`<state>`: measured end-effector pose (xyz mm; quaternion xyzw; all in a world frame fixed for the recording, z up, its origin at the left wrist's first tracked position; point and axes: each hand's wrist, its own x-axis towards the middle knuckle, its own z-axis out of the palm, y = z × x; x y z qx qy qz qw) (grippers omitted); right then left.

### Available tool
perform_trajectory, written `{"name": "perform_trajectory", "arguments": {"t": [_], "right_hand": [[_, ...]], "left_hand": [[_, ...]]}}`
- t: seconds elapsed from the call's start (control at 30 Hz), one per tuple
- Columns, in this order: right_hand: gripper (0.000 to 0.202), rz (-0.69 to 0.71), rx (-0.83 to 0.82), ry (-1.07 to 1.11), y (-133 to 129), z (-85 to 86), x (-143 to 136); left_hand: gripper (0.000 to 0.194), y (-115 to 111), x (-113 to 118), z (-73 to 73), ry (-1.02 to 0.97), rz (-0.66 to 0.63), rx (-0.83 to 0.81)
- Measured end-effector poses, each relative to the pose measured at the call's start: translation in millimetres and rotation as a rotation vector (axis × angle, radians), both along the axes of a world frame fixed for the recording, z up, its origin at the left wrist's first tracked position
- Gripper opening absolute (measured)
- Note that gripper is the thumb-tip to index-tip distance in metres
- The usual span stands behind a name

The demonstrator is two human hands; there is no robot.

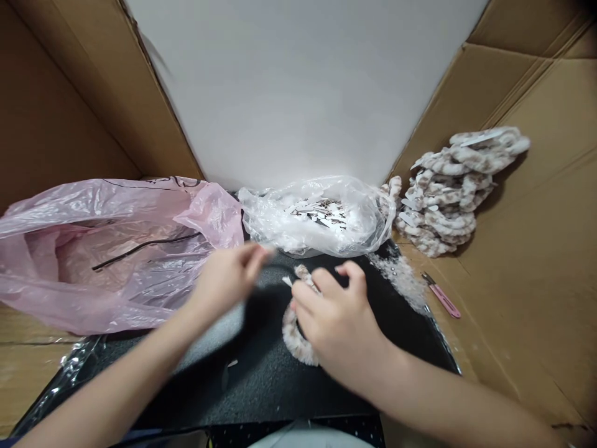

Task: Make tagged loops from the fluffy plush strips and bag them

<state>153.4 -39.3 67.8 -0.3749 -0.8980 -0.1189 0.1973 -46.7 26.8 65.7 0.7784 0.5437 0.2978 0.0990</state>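
Note:
A fluffy white-and-brown ring (295, 339), like a plush hair band, rests on the black work surface. My right hand (336, 311) lies over it, thumb and some fingers closed on its upper part while the index finger sticks out. A small white tag end (287, 281) shows beside those fingers. To the left, my left hand (233, 270) is raised in a pinch, apart from the ring and smeared by motion. Something pale and blurred is at its fingertips, too unclear to name.
A clear plastic bag (321, 242) full of white tags stands behind my hands. At left lies an open pink plastic bag (116, 311) with a dark cord (147, 247) on it. Fluffy rings (448, 193) are piled at right, near pink thread snips (442, 295). Cardboard walls enclose both sides.

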Motion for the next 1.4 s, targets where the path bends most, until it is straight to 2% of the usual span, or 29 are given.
{"name": "perform_trajectory", "arguments": {"t": [0.07, 0.13, 0.17, 0.23, 0.3, 0.37, 0.43, 0.5, 0.6, 0.67, 0.73, 0.8, 0.87, 1.0, 1.07, 1.17, 1.27, 1.4], "right_hand": [[0.026, 0.003, -0.066, 0.077, -5, 5.4, 9], [0.021, -0.083, -0.149, 0.162, -2, 10.8, 20], [0.018, -0.149, -0.194, 0.218, 2, 12.0, 25], [0.018, -0.234, -0.278, 0.355, 13, 8.1, 34], [0.030, -0.243, -0.355, 0.486, 23, -6.1, 39], [0.047, -0.224, -0.419, 0.567, 32, -27.6, 40], [0.058, -0.241, -0.464, 0.602, 41, -49.5, 36], [0.060, -0.278, -0.487, 0.588, 51, -64.9, 29], [0.064, -0.331, -0.489, 0.449, 67, -72.7, 14], [0.064, -0.350, -0.490, 0.333, 74, -72.4, 7], [0.061, -0.344, -0.510, 0.326, 76, -72.3, 3], [0.060, -0.297, -0.528, 0.474, 73, -73.8, 3], [0.060, -0.206, -0.523, 0.691, 68, -76.2, 6], [0.059, -0.047, -0.463, 1.016, 63, -81.3, 11], [0.058, -0.001, -0.429, 1.096, 63, -83.3, 13], [0.059, 0.016, -0.435, 1.123, 62, -84.0, 17], [0.062, -0.058, -0.439, 1.088, 58, -81.4, 22], [0.079, -0.158, -0.557, 0.921, 50, -80.0, 31]], "left_hand": [[0.042, -1, -6, 4.3, -0.018, 0.026, 0.024], [0.040, -4, -7, 0.7, 0.029, -0.061, -0.006], [0.040, -5, -6, -4.8, 0.079, -0.114, -0.021], [0.039, -4, -6, -22.0, 0.152, -0.126, 0.008], [0.038, 2, -8, -43.1, 0.229, -0.121, 0.027], [0.037, 8, -12, -62.2, 0.327, -0.122, 0.068], [0.032, 13, -16, -74.7, 0.405, -0.113, 0.110], [0.023, 14, -16, -79.8, 0.444, -0.087, 0.139], [0.021, 8, -9, -76.9, 0.435, -0.073, 0.141], [0.022, 2, -2, -71.5, 0.389, -0.124, 0.086], [0.022, -1, 6, -65.4, 0.312, -0.177, 0.021], [0.023, 0, 13, -60.0, 0.192, -0.206, -0.054], [0.023, 7, 19, -56.7, 0.019, -0.253, -0.217], [0.031, 31, 31, -60.1, -0.429, -0.565, -0.718], [0.037, 39, 36, -65.8, -0.531, -0.661, -0.822], [0.040, 42, 42, -74.2, -0.567, -0.656, -0.840], [0.035, 36, 44, -79.1, -0.622, -0.607, -0.825], [0.029, 29, 39, -82.1, -0.771, -0.441, -0.667]]}}
